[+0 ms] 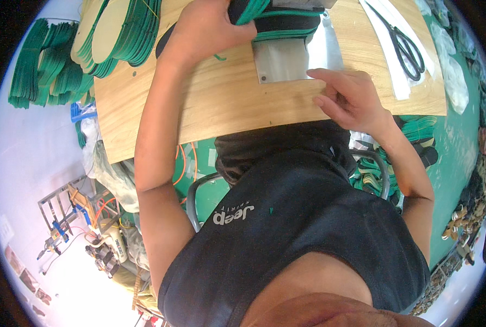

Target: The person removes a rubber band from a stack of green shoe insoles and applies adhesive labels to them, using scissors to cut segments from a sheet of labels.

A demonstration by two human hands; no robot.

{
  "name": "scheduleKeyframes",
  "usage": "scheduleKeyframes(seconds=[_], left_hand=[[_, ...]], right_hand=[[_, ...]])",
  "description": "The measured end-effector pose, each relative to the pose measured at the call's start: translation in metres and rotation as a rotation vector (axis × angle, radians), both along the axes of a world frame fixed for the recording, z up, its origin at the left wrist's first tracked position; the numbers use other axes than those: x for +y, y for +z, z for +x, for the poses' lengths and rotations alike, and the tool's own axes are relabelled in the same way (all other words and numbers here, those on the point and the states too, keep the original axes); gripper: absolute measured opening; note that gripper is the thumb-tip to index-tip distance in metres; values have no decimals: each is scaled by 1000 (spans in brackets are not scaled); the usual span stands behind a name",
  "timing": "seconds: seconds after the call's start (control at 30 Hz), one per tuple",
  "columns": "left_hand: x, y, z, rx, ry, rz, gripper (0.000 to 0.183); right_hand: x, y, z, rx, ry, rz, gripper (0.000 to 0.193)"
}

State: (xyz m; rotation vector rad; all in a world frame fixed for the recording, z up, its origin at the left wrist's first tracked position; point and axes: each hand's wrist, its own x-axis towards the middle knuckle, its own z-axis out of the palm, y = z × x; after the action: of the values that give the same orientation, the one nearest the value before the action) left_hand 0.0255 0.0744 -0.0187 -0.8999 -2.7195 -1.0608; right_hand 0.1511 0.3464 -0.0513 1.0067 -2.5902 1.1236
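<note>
At the top of the head view my left hand (207,32) is closed round black insoles with green edges (248,11), its thumb on their side; the fingers on the far side are hidden. To their right, more black and green insoles (286,25) lie on a shiny metal plate (281,62), under a grey metal part (303,3) cut off by the frame. My right hand (352,101) is empty beside the plate's near right corner. Its index finger points left over the plate's edge, the thumb is held apart below it, and the other fingers curl in.
Black-handled scissors (406,52) lie on a white strip at the right of the wooden table (216,103). Stacked green and cream insoles (115,32) stand at its left corner, with green bundles (49,62) beyond. More insoles (417,131) sit below the right edge.
</note>
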Motion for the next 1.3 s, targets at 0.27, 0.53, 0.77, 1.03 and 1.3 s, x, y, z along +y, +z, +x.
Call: scheduleKeyframes(seconds=[0.27,0.53,0.77,1.03,1.3], left_hand=[[-45,-26,-20,-203,208,588,17],[-52,-24,-27,-163,356,957,25],[-6,-3,17,-64,67,292,64],[-13,-12,-14,258,-55,434,81],[-20,40,75,383,122,679,46]], right_hand=[[-52,6,-28,-1,-138,266,54],[-59,-2,-37,14,-236,355,51],[60,1,-68,171,-533,79,28],[196,-28,-260,124,-841,319,48],[241,-52,-342,-3,-801,421,56]])
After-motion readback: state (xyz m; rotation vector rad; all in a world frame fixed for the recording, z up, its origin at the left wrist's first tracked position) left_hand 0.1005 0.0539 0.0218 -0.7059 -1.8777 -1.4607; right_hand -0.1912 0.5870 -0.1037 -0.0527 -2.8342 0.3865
